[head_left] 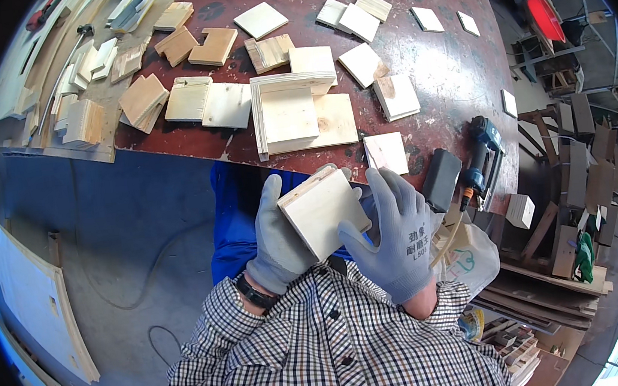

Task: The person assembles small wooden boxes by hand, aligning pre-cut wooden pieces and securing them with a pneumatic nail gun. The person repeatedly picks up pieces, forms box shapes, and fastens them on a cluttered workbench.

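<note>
My left hand (278, 245), in a grey glove, grips a small stack of square plywood blocks (324, 214) from the left, just off the table's front edge. Its thumb lies along the left side, and grey fingertips show behind the far edge. On the right, my gloved right hand (398, 236) has its fingers stretched out and apart. The right thumb reaches the block's lower right face. Straight ahead on the table stands a corner-shaped plywood assembly (285, 120) with an upright edge piece. A pale square block (386, 155) lies just beyond my right fingers.
Many loose wooden squares lie across the dark red table (438, 59). A pneumatic nail gun (480, 156) and a dark box-shaped object (442, 180) rest at its right edge. A plastic bag (474, 262) hangs below. Wood offcuts (83, 122) sit at the left; boards (581, 164) stand right.
</note>
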A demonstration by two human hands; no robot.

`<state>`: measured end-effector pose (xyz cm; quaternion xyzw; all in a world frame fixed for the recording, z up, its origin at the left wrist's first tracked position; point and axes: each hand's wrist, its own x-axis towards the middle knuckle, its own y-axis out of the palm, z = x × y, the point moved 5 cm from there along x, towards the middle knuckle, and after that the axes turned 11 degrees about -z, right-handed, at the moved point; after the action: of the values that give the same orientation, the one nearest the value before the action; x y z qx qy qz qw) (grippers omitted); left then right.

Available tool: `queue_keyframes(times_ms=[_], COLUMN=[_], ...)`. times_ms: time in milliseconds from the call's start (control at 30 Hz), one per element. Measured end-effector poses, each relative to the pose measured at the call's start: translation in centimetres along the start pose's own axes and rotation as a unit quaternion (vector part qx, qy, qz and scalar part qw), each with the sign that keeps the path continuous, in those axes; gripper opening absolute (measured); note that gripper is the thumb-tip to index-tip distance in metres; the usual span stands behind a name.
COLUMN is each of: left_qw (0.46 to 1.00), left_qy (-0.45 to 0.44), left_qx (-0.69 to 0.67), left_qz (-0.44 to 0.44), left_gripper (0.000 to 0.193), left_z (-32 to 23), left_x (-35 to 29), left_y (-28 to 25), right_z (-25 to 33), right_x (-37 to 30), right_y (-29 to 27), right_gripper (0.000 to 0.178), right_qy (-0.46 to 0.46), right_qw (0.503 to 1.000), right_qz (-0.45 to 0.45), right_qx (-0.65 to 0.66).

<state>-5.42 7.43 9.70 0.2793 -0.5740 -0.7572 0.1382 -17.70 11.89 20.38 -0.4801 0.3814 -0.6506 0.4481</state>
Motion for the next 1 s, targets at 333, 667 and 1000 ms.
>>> queue_keyframes(times_ms=[333,667,1000], left_qw=[0.996,0.998,0.998], left_qy=[0.023,0.011,0.009], left_qx=[0.053,0.010,-0.036], left_qz=[-0.073,-0.057,-0.043], left_gripper=[0.098,0.096,0.108], left_z=[0.4,0.1,0.1], left_x=[-0.1,-0.1,-0.8], left_y=[-1.1,-1.3,-0.5], right_z=[2.9,2.6,-15.2], right_x=[-1.5,-0.8,2.9], right_y=[1.5,-0.7,2.8], right_gripper=[0.108,0.102,0.095], right_qy=[-0.050,0.021,0.173], right_qw=[0.999,0.997,0.973], right_qz=[0.009,-0.009,-0.009], right_qx=[-0.001,0.077,-0.154])
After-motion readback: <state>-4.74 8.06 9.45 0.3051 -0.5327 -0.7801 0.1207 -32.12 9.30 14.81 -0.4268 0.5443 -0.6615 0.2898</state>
